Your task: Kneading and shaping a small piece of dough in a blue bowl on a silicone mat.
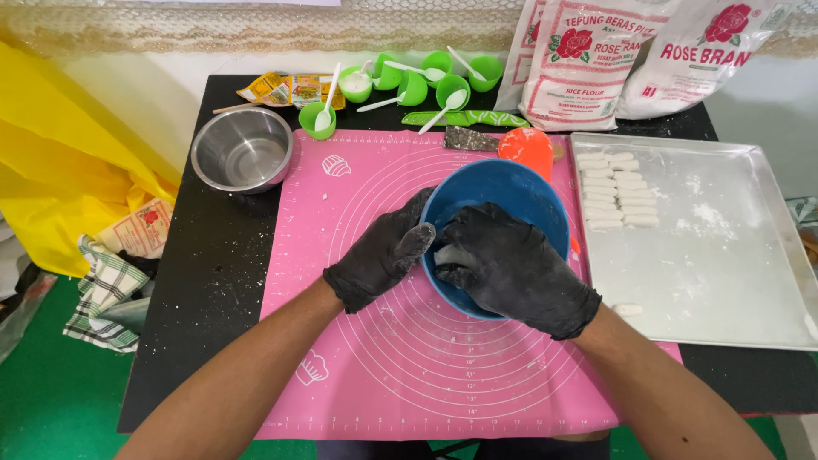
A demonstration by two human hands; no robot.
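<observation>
- A pale, soft lump of white dough [452,255] lay inside the round blue plastic bowl [528,192], at its near left side, on the pink silicone baking mat [383,358].
- The right hand [511,268], in a black, flour-dusted glove, was curled over the dough, fingers closed around it.
- The left hand [383,251], gloved likewise, was cupped loosely against the bowl's outer left wall; whether it gripped the rim could not be told.
- The mat, printed with concentric white circles, covered a black tabletop [213,290] speckled with flour.
- A flat, rectangular metal tray [724,255], dusted white, sat just right of the mat and bore two columns of short white dough sticks [618,189].
- A shiny round steel bowl [243,149] stood at the far left.
- Small green plastic cups [413,81] with white spoons were grouped along the far edge, beside white flour bags [588,60].
- The floor [51,392] was green; a checked cloth [106,294] and yellow sheeting [60,162] lay left of the table.
</observation>
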